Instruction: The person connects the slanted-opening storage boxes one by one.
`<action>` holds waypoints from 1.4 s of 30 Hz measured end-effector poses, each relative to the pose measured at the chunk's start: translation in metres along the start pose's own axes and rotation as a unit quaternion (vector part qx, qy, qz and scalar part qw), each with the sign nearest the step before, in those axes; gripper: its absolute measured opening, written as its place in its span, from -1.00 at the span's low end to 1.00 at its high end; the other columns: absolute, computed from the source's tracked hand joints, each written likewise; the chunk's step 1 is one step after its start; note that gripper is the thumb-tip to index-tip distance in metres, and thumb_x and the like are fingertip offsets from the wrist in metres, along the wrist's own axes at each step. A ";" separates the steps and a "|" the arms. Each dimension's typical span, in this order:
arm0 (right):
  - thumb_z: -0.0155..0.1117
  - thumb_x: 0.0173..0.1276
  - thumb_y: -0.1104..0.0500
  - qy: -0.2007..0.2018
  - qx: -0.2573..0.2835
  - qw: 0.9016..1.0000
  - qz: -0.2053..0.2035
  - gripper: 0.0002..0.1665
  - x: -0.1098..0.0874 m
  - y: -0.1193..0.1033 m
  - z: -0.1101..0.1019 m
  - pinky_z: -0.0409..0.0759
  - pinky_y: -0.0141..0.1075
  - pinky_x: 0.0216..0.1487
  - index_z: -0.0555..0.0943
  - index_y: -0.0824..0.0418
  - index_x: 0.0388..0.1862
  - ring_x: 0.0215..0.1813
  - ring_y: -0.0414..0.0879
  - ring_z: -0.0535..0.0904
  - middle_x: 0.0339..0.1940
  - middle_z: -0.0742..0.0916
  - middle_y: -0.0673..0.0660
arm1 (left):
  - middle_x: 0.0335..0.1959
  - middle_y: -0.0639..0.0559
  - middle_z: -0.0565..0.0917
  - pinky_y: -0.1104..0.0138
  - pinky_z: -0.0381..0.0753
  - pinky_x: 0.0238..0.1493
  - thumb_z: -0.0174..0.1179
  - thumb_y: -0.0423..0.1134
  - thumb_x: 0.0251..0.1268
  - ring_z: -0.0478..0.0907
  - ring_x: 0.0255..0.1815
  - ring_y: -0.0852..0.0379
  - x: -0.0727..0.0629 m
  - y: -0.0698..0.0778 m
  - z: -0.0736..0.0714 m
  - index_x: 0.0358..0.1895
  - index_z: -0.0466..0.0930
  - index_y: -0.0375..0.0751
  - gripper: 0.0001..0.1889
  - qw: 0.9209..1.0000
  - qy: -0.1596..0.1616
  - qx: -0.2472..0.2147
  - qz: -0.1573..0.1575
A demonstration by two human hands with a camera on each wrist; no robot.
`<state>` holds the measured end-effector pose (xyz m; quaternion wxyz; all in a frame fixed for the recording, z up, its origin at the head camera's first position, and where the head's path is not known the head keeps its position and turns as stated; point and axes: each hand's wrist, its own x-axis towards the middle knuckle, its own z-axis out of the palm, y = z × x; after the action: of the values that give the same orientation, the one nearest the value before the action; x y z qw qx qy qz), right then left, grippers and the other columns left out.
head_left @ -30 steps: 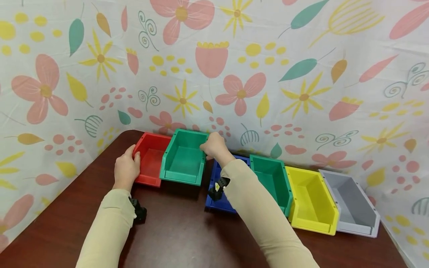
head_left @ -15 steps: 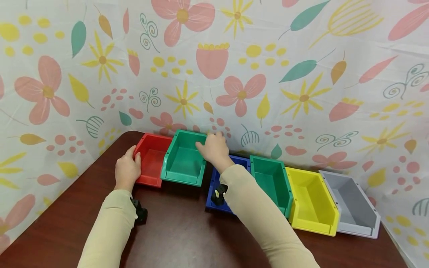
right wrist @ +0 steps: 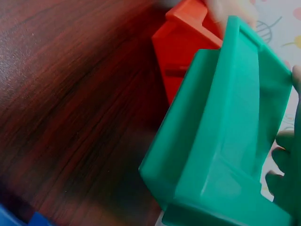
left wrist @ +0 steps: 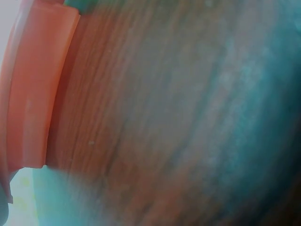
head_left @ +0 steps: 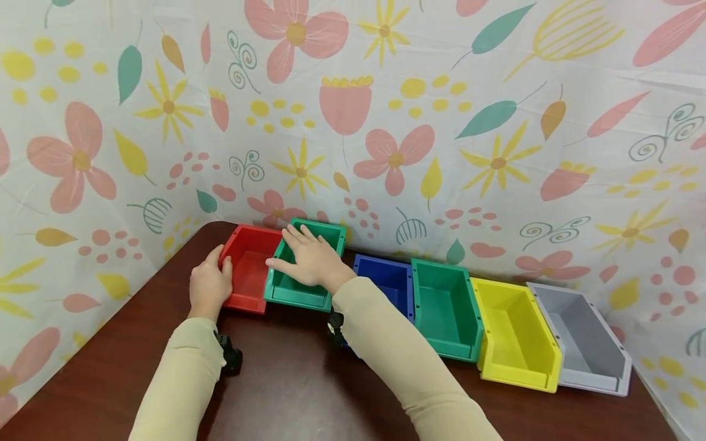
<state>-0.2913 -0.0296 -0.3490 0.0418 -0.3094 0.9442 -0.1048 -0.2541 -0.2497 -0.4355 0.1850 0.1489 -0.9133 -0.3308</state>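
At the far left of the row, my left hand (head_left: 211, 283) grips the left wall of a red plastic storage bin (head_left: 250, 272). That bin's red side also fills the left edge of the left wrist view. To its right sits a green storage bin (head_left: 298, 296), its left edge overlapping the red one. My right hand (head_left: 313, 258) is spread over this green bin with straight fingers and covers much of its inside. In the right wrist view the green bin (right wrist: 221, 141) is close, with the red bin (right wrist: 181, 56) behind it; whether the right palm touches it I cannot tell.
Right of a gap stand a blue bin (head_left: 393, 280), partly hidden by my right sleeve, a second green bin (head_left: 445, 312), a yellow bin (head_left: 513, 331) and a grey bin (head_left: 579, 337). The brown table (head_left: 287, 386) meets a flower-patterned cloth (head_left: 441, 135) behind them.
My right hand has let go of the green bin's right edge and moved left over it, fingers now spread. The left hand stays on the red bin.
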 end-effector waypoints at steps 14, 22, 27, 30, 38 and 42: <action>-0.35 0.24 -0.56 -0.017 -0.014 1.000 0.004 0.05 0.004 -0.001 -0.001 -0.05 -0.01 0.51 -0.06 -0.01 0.55 0.59 -0.10 -0.15 0.57 0.04 -0.08 | 0.13 -0.43 0.51 -0.16 0.43 0.12 -0.11 -0.15 0.44 0.50 0.02 -0.38 0.000 0.003 0.001 0.38 0.26 -0.23 -0.50 1.000 0.005 0.005 0.011; -0.37 0.22 -0.58 -0.022 -0.021 0.999 0.008 0.05 0.005 0.000 0.003 -0.07 -0.04 0.51 -0.07 -0.03 0.55 0.59 -0.13 -0.18 0.57 0.04 -0.09 | 0.15 -0.43 0.50 -0.15 0.41 0.15 -0.13 -0.14 0.44 0.48 0.05 -0.39 0.000 0.003 0.001 0.38 0.26 -0.24 -0.50 1.000 0.001 0.010 0.006; -0.35 0.21 -0.58 -0.016 -0.015 1.000 0.009 0.06 0.004 -0.001 0.007 -0.05 -0.04 0.51 -0.06 -0.03 0.55 0.59 -0.13 -0.17 0.57 0.04 -0.08 | 0.16 -0.42 0.50 -0.15 0.41 0.15 -0.11 -0.14 0.44 0.49 0.06 -0.38 -0.001 0.001 0.000 0.38 0.26 -0.23 -0.50 1.000 0.003 0.004 0.007; -0.34 0.21 -0.58 -0.012 -0.013 1.000 0.011 0.06 0.002 -0.001 0.009 -0.05 -0.03 0.51 -0.07 -0.04 0.55 0.59 -0.12 -0.16 0.57 0.04 -0.09 | 0.16 -0.41 0.50 -0.15 0.41 0.15 -0.10 -0.15 0.44 0.49 0.05 -0.37 -0.001 0.002 0.000 0.38 0.27 -0.23 -0.50 1.000 0.004 -0.001 0.007; -0.37 0.20 -0.60 -0.009 -0.014 1.000 0.016 0.06 -0.001 -0.002 0.016 -0.03 -0.03 0.50 -0.11 -0.09 0.55 0.58 -0.14 -0.16 0.57 0.02 -0.13 | 0.16 -0.40 0.50 -0.15 0.42 0.14 -0.11 -0.14 0.43 0.49 0.04 -0.36 -0.002 0.001 -0.001 0.39 0.26 -0.23 -0.49 1.000 0.002 -0.005 0.005; -0.35 0.20 -0.59 -0.009 -0.011 1.000 0.019 0.06 -0.002 -0.001 0.018 -0.03 -0.02 0.50 -0.10 -0.09 0.55 0.58 -0.13 -0.15 0.57 0.03 -0.13 | 0.15 -0.40 0.51 -0.15 0.42 0.14 -0.10 -0.15 0.43 0.50 0.03 -0.37 -0.003 0.002 0.000 0.38 0.27 -0.24 -0.49 1.000 0.009 -0.003 0.008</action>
<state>-0.2863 -0.0323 -0.3658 0.0491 -0.2931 0.9505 -0.0905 -0.2520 -0.2470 -0.4347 0.1962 0.1438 -0.9117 -0.3311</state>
